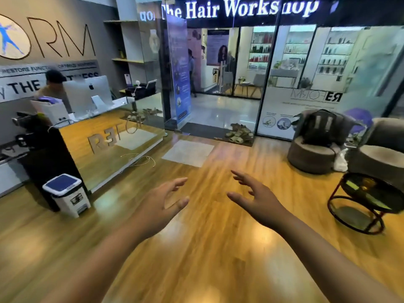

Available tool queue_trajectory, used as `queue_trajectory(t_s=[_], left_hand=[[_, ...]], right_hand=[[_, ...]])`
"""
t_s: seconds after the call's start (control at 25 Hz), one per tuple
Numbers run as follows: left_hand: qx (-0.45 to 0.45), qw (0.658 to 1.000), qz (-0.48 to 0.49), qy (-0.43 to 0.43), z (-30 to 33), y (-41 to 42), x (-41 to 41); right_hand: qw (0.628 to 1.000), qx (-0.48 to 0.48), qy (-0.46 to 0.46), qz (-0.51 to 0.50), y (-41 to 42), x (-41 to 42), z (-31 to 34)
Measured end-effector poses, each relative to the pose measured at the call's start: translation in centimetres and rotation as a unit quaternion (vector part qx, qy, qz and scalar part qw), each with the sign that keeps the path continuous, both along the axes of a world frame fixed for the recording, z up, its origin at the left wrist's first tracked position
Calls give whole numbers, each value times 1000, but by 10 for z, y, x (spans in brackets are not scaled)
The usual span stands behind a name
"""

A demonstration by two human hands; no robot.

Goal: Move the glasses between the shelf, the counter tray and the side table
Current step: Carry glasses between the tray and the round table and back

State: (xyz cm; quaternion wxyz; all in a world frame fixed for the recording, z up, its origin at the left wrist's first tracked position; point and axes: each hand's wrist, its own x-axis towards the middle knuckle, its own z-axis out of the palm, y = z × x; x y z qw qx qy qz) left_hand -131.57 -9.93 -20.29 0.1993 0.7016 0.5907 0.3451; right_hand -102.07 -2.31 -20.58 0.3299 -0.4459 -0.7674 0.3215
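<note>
Above a glossy wooden floor, in the head view, two bare forearms reach forward side by side. The left hand and the right hand hover apart from each other, palms turned inward. The fingers of both hands are spread wide and only loosely bent, and they hold nothing.

Far beyond the left fingers, to their left, stands a reception worktop with a wooden front bearing raised letters. On it a silver computer monitor faces away, and a person in a dark cap sits behind it. Near the worktop's close corner, on the floor, is a small white pedal bin with a blue lid. A loose cord lies on the floor by the worktop's front.

To the right of the right fingers, well apart from them, is a round side table with a dark glass top and a red metal frame. Whether any glasses rest on it, I cannot tell; the picture is blurred there, and no drinking glasses can be made out anywhere.

Past the side table are grey round seats, one carrying a dark backpack. Straight ahead of both hands, glass doors open toward a shop with a lit sign reading "The Hair Workshop". Sandals lie on a mat by the door.
</note>
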Motion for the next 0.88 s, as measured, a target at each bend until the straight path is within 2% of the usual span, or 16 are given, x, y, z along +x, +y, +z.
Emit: queue_trajectory(t_s=[0.16,0.36,0.6,0.88], left_hand=[[2,997,-70,-20,3,95,13],[2,987,-155,-37,1,221,90],[-25,975,-221,-11,-17,348,190],[-18,970,-242,-21,-12,498,300]], right_hand=[[996,8,-2,-91,47,23,6],[984,12,1,-177,122,74,-3],[972,-22,17,-231,228,168,-20],[961,-30,7,-275,340,292,-8]])
